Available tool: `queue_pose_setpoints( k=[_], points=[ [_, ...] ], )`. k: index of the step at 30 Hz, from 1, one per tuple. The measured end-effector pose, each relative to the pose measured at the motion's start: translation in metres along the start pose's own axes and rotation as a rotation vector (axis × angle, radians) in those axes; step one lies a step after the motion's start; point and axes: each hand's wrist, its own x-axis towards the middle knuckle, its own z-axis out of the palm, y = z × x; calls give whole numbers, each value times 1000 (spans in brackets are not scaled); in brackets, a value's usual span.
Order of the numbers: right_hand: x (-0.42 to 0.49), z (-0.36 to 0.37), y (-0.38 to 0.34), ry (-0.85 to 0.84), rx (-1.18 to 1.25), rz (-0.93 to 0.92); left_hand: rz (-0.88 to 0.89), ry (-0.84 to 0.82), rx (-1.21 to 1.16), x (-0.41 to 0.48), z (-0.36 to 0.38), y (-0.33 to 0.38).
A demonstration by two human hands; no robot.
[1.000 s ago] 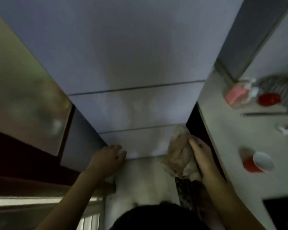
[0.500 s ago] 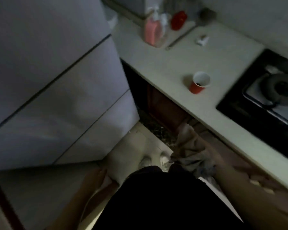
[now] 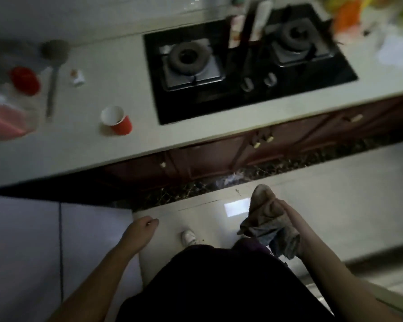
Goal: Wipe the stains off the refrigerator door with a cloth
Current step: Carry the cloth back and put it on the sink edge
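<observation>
A: Entry one, far left?
B: Refrigerator door (image 3: 21, 240), lower corner. Left hand (image 3: 141, 231) just beside its edge, loosely curled, empty.
A: Rightward?
B: Cloth (image 3: 263, 217), bunched, over the floor (image 3: 347, 201), well apart from the door. Right hand (image 3: 294, 220) grips it.

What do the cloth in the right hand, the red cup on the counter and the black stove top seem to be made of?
The cloth looks like soft matte fabric, brownish-grey: it folds and hangs limp from the right hand. The red cup seems paper or thin plastic: red outside, white inside, thin rim. The stove top is probably glass: black, smooth, slightly glossy.
</observation>
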Motion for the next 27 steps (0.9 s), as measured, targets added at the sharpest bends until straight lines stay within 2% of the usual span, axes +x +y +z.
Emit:
queue_pose_setpoints(
  k=[1,8,15,20,24,27],
  points=[
    [-1,-19,4,-42,56,-45,25,-16,30,7,6,13],
    [-29,-144,27,144,380,-218,16,-146,234,31,63,75],
    [-47,-215,-8,145,518,-247,-47,-226,356,40,100,155],
    [-36,-252,-49,168,620,-224,89,-203,499,64,140,250],
    [-33,-286,-79,248,700,-221,179,-294,609,99,196,351],
    [-42,-310,-100,314,796,-213,319,-385,767,108,252,433]
  ],
)
